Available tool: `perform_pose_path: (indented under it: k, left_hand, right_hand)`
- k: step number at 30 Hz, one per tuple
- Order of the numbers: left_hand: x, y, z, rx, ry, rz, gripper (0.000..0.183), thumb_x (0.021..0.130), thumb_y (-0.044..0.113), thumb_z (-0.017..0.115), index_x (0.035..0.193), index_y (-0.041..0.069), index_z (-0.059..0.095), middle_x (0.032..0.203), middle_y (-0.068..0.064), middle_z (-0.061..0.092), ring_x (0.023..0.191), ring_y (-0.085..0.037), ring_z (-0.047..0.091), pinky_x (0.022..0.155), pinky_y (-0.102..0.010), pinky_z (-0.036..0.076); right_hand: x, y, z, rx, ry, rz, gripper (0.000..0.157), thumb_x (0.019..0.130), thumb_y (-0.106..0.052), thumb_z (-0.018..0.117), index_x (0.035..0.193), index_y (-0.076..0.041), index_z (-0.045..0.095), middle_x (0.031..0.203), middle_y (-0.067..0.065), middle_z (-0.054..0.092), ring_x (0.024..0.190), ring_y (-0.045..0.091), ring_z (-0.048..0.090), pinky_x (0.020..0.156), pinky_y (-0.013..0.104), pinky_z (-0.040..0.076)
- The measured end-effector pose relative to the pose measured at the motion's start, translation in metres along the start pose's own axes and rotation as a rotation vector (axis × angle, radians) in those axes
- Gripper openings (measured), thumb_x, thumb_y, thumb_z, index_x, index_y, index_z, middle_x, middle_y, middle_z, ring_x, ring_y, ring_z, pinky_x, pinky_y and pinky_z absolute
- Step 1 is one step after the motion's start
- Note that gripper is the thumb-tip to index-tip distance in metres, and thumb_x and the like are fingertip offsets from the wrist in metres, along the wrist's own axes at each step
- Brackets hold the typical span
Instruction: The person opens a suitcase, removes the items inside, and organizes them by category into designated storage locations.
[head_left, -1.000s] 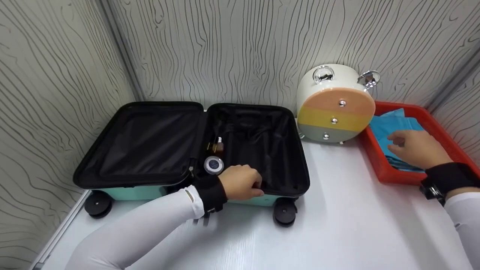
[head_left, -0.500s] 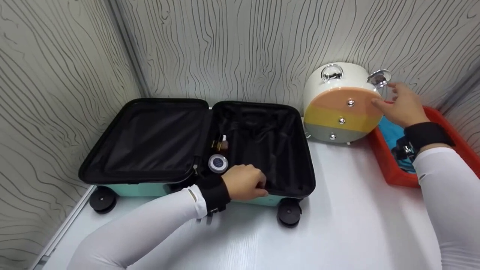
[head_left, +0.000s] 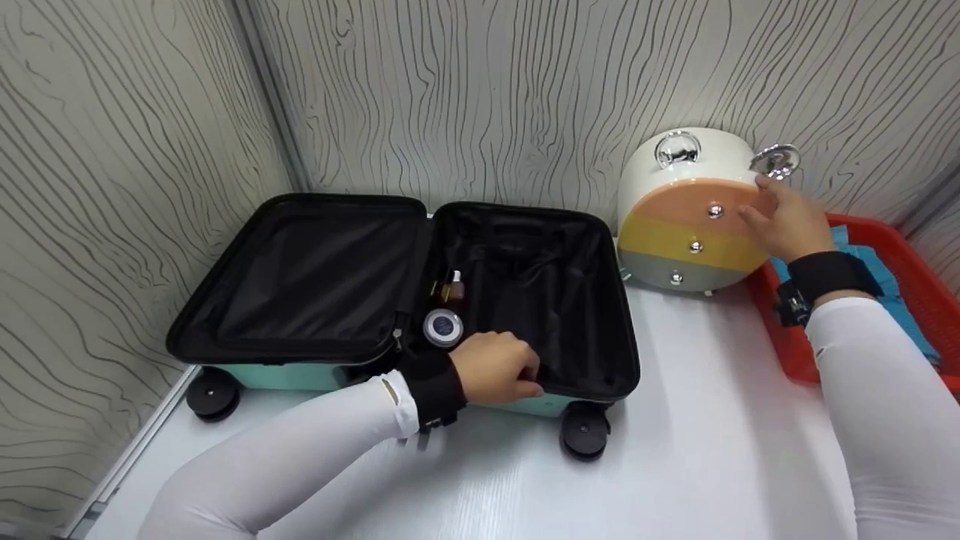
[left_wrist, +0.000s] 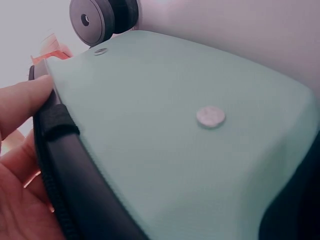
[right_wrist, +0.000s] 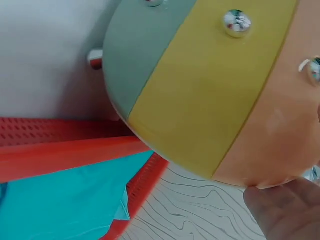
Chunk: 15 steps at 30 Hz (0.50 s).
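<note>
My left hand (head_left: 496, 367) grips the near rim of the open mint-green suitcase (left_wrist: 150, 100); in the left wrist view the thumb lies over the dark rim and the fingers are behind it. Inside, beside the hinge, lie a round tub with a label (head_left: 443, 328) and a small brown bottle with a white top (head_left: 457, 289). My right hand (head_left: 799, 223) holds the right edge of a round drawer box (head_left: 694, 244), thumb over the orange front and fingers at its side. Its front has orange, yellow and grey-green bands with chrome knobs, and two chrome bells stand on top.
Right of the drawer box stands a red plastic basket (head_left: 926, 259) with folded blue packets (head_left: 874, 266) in it, partly hidden behind my right arm. Wood-patterned panels (head_left: 540, 97) wall in the white table (head_left: 690, 420) at the back and left. Black wheels (head_left: 585, 431) jut from the suitcase's near side.
My right hand has left the basket, moved up and left, and taken hold of the drawer box's edge. The left hand stays on the suitcase rim. The head view has shifted slightly.
</note>
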<state>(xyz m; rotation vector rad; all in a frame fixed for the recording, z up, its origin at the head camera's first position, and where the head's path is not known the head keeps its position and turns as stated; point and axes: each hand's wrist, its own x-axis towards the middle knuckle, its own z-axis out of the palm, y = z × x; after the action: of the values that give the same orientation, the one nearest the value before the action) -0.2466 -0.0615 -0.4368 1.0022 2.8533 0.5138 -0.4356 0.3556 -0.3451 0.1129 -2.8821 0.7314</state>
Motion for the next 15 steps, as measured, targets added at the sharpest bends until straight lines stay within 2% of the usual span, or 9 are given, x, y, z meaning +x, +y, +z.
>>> perform_pose_path:
  k: [5, 8, 11, 13, 15]
  left_hand:
    - [-0.001, 0.000, 0.000, -0.004, 0.001, -0.007, 0.029, 0.100, 0.036, 0.080, 0.078, 0.017, 0.076, 0.067, 0.007, 0.064, 0.058, -0.006, 0.049, 0.058, -0.022, 0.037]
    - [-0.002, 0.000, 0.000, -0.010, 0.001, -0.011, 0.029, 0.100, 0.036, 0.080, 0.078, 0.017, 0.076, 0.066, 0.007, 0.064, 0.057, -0.006, 0.049, 0.058, -0.022, 0.037]
    - [-0.003, -0.002, 0.001, -0.009, 0.001, -0.013, 0.028, 0.100, 0.036, 0.079, 0.079, 0.017, 0.076, 0.067, 0.007, 0.064, 0.057, -0.006, 0.049, 0.058, -0.022, 0.037]
    - [-0.002, -0.002, 0.001, -0.005, 0.003, -0.010, 0.028, 0.100, 0.036, 0.079, 0.079, 0.017, 0.076, 0.067, 0.006, 0.065, 0.057, -0.005, 0.049, 0.058, -0.022, 0.037]
    - [-0.002, -0.003, 0.000, -0.006, 0.006, -0.005, 0.028, 0.101, 0.035, 0.079, 0.080, 0.017, 0.077, 0.068, 0.006, 0.066, 0.057, -0.005, 0.049, 0.058, -0.021, 0.036]
  right_hand:
    - [-0.005, -0.007, 0.006, -0.062, 0.090, -0.031, 0.060, 0.115, -0.034, 0.053, 0.165, -0.003, 0.040, 0.151, 0.041, 0.051, 0.134, 0.061, 0.048, 0.113, 0.074, 0.044]
    - [-0.007, -0.011, 0.006, -0.081, 0.122, -0.061, 0.058, 0.116, -0.038, 0.050, 0.159, 0.000, 0.049, 0.142, 0.041, 0.058, 0.126, 0.059, 0.053, 0.106, 0.073, 0.049]
    - [-0.004, -0.013, 0.002, -0.052, 0.172, -0.038, 0.059, 0.115, -0.041, 0.048, 0.152, 0.003, 0.057, 0.134, 0.040, 0.062, 0.119, 0.055, 0.055, 0.099, 0.068, 0.053]
    - [-0.001, -0.013, -0.002, -0.007, 0.202, 0.012, 0.062, 0.113, -0.042, 0.048, 0.150, 0.007, 0.052, 0.133, 0.038, 0.059, 0.115, 0.052, 0.054, 0.094, 0.062, 0.054]
    - [0.004, -0.012, -0.009, 0.060, 0.192, 0.063, 0.068, 0.112, -0.042, 0.048, 0.157, 0.007, 0.038, 0.146, 0.038, 0.050, 0.128, 0.052, 0.050, 0.106, 0.061, 0.051]
